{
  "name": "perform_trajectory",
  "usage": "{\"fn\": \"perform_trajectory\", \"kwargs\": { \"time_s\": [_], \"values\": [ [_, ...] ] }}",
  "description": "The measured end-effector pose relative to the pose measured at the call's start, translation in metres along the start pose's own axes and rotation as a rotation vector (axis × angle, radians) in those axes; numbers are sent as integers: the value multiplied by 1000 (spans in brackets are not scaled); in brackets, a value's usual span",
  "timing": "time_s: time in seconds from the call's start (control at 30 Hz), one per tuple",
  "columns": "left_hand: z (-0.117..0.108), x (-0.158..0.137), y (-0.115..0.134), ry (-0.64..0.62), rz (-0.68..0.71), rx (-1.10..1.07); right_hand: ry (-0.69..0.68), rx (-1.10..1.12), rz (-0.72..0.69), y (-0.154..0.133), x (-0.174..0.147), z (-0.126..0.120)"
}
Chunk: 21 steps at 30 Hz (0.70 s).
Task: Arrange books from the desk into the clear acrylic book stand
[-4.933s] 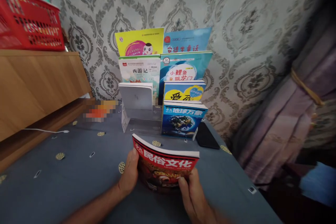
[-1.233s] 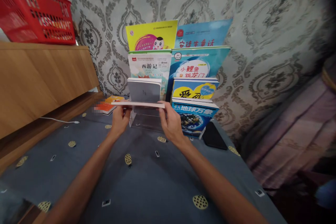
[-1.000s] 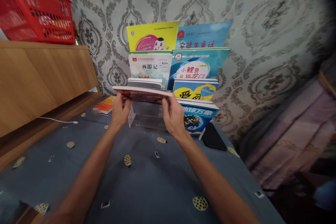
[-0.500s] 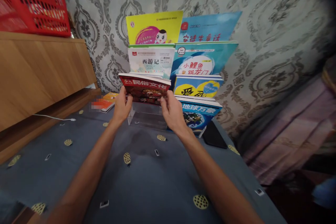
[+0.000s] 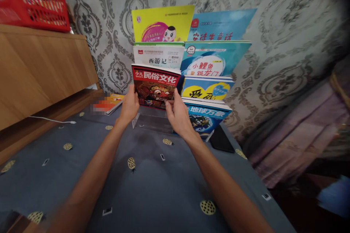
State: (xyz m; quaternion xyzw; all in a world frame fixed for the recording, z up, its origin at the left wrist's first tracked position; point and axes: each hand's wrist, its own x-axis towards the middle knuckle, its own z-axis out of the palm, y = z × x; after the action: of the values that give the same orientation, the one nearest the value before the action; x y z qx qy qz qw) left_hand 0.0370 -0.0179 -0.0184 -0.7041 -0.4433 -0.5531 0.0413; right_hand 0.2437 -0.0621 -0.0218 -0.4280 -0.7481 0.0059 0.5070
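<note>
The left hand (image 5: pixel 130 105) and right hand (image 5: pixel 179 114) grasp a red book (image 5: pixel 157 89) by its opposite sides, front cover showing, at the clear stand (image 5: pixel 155 123), in front of a white book (image 5: pixel 157 54); whether it touches the stand I cannot tell

Red book (image 5: pixel 156 86); grey scroll-patterned wallpaper (image 5: pixel 281 40)
</note>
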Motion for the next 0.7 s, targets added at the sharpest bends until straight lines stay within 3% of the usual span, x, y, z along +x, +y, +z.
{"fn": "perform_trajectory", "kwargs": {
  "time_s": [0.23,0.4,0.7],
  "values": [
    [4,2,0,-12,-19,83,-48,13,49,4,-1,2],
    [2,1,2,60,-18,153,-60,50,82,6,0,3],
    [-5,2,-9,21,-50,173,-98,54,71,12,-3,12]
  ]
}}
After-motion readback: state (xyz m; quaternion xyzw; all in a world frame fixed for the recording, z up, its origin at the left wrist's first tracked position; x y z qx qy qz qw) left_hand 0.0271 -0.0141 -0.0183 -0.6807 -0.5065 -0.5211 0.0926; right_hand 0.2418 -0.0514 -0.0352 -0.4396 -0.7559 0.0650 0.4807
